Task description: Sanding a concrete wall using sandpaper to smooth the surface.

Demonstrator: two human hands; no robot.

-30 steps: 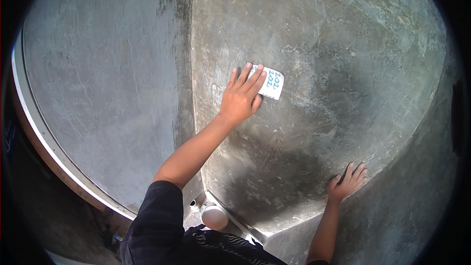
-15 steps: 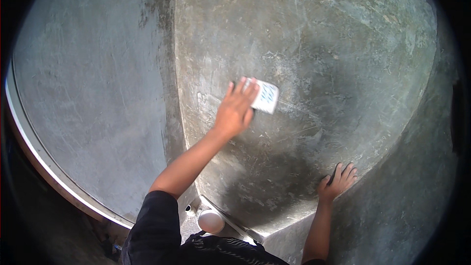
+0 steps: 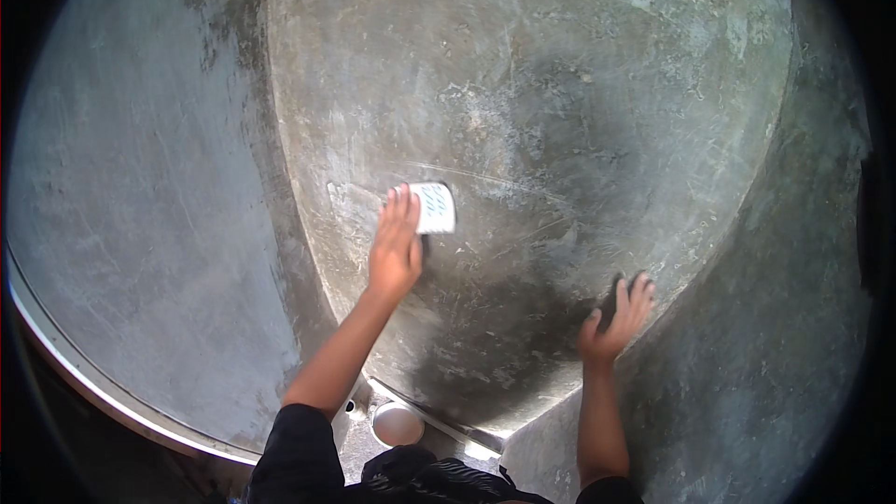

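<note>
My left hand (image 3: 396, 247) presses a piece of sandpaper (image 3: 435, 208), its white back printed in blue, flat against the grey cement wall (image 3: 523, 131). The fingers lie over its left part, and the rest sticks out to the right. Lower and to the right, my right hand (image 3: 614, 322) is at the wall near its right corner edge, holding nothing. Its fingers are spread, and whether the whole palm touches the surface I cannot tell.
A smoother bluish-grey wall (image 3: 140, 159) meets this one on the left, and another wall (image 3: 747, 355) on the right. Below, near my body, stand a round pale container (image 3: 398, 425) and a short pipe end (image 3: 351, 406). A pale curved rim (image 3: 103, 401) runs along the lower left.
My left hand has slid the sandpaper down and left across the wall. My right hand has shifted slightly up and left in the picture, and the whole view has moved a little.
</note>
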